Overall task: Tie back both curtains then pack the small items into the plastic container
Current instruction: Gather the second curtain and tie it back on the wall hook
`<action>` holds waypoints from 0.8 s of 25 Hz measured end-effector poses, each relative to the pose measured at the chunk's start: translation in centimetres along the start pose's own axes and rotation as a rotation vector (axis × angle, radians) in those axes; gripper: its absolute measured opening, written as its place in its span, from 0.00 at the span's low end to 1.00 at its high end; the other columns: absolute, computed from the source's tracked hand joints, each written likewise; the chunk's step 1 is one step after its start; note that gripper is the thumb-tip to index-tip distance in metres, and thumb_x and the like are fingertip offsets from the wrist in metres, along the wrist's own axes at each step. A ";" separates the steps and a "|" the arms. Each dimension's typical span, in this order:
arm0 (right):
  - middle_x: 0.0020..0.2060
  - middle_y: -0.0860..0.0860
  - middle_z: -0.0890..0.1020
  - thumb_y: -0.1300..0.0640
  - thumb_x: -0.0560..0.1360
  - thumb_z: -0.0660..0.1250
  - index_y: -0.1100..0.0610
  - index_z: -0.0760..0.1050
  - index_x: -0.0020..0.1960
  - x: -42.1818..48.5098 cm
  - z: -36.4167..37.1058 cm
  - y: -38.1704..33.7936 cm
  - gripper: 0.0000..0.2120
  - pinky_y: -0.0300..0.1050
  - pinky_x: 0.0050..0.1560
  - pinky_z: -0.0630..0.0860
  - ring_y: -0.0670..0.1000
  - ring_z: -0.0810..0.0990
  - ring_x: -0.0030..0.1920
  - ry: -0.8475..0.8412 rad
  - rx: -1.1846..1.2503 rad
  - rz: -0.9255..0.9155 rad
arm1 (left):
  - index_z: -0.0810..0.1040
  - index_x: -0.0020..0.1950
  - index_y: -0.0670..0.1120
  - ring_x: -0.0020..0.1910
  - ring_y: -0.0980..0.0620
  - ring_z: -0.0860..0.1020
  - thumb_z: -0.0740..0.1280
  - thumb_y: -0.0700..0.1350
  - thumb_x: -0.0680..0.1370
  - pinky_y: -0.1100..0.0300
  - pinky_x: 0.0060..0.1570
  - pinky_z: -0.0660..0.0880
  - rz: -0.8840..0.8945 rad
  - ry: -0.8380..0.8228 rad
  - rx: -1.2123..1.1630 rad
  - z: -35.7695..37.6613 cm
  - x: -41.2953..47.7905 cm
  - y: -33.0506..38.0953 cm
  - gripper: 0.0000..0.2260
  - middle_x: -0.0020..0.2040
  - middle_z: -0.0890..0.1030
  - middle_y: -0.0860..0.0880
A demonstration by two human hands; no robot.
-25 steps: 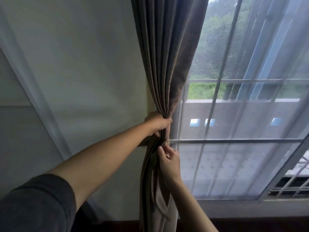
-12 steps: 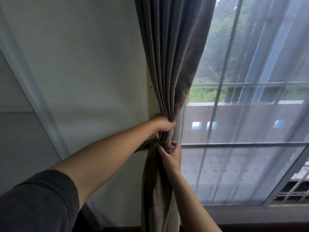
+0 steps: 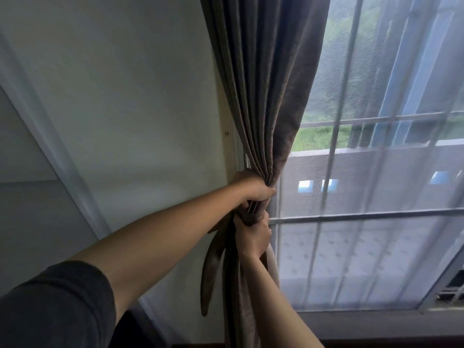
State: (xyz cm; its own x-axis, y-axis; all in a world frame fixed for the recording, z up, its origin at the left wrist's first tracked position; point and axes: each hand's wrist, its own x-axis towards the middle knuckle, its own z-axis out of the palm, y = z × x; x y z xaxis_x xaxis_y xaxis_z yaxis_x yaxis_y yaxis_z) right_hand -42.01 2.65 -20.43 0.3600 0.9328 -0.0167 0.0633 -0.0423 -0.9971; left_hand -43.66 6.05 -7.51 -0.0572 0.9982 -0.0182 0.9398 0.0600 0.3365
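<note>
Now the right hand (image 3: 252,237) is clenched hard around the tie-back band (image 3: 251,218), where a second ago it only picked at that band with its fingertips. The left hand (image 3: 252,187) sits just above it, touching it, with its fingers (image 3: 267,191) wrapped round the gathered brown curtain (image 3: 263,96), much as it was before. The curtain is bunched into a narrow neck at the left edge of the window (image 3: 376,214), close against the pale wall (image 3: 138,109), and it hangs straight down below the two fists. A loose loop of the band (image 3: 211,267) now dangles to the left of the folds, and it was not showing a moment earlier.

By the look of it the band has gone round the bundle and is being drawn tight, so this first curtain is close to tied. Whether the band is hooked or knotted is hidden behind the right hand. A sheer curtain (image 3: 364,259) covers the glass. The other curtain, the small items and the plastic container are out of view, so most of the task appears to remain.
</note>
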 end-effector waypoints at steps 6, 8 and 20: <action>0.45 0.57 0.83 0.55 0.70 0.69 0.53 0.73 0.56 0.6 -2.9 1.3 0.15 0.47 0.43 0.70 0.61 0.79 0.49 -0.039 -0.241 -0.119 | 0.76 0.62 0.48 0.49 0.51 0.81 0.74 0.56 0.68 0.59 0.38 0.81 0.049 -0.195 -0.413 -0.2 -1.0 -3.4 0.26 0.55 0.81 0.49; 0.45 0.57 0.83 0.54 0.69 0.70 0.54 0.74 0.55 0.7 -3.7 1.7 0.16 0.48 0.43 0.72 0.62 0.80 0.49 -0.077 -0.272 -0.163 | 0.75 0.60 0.47 0.52 0.51 0.80 0.68 0.44 0.75 0.56 0.46 0.78 0.090 -0.419 -0.771 -0.2 -2.2 -6.8 0.14 0.53 0.81 0.49; 0.34 0.39 0.77 0.63 0.66 0.72 0.48 0.74 0.45 -0.8 -6.5 1.6 0.14 0.29 0.33 0.69 0.40 0.77 0.36 -0.286 -0.234 -0.292 | 0.78 0.57 0.43 0.52 0.53 0.78 0.60 0.37 0.79 0.79 0.41 0.68 0.124 0.116 -0.635 11.5 -5.7 -12.6 0.11 0.51 0.80 0.50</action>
State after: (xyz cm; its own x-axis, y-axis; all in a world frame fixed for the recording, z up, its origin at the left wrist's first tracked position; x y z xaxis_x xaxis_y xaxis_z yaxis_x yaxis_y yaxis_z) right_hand -36.11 -0.48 -21.55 0.0266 0.9775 0.2093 0.3435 0.1877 -0.9202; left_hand -51.25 -0.38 -22.49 -0.0304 0.9889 0.1457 0.5622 -0.1036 0.8205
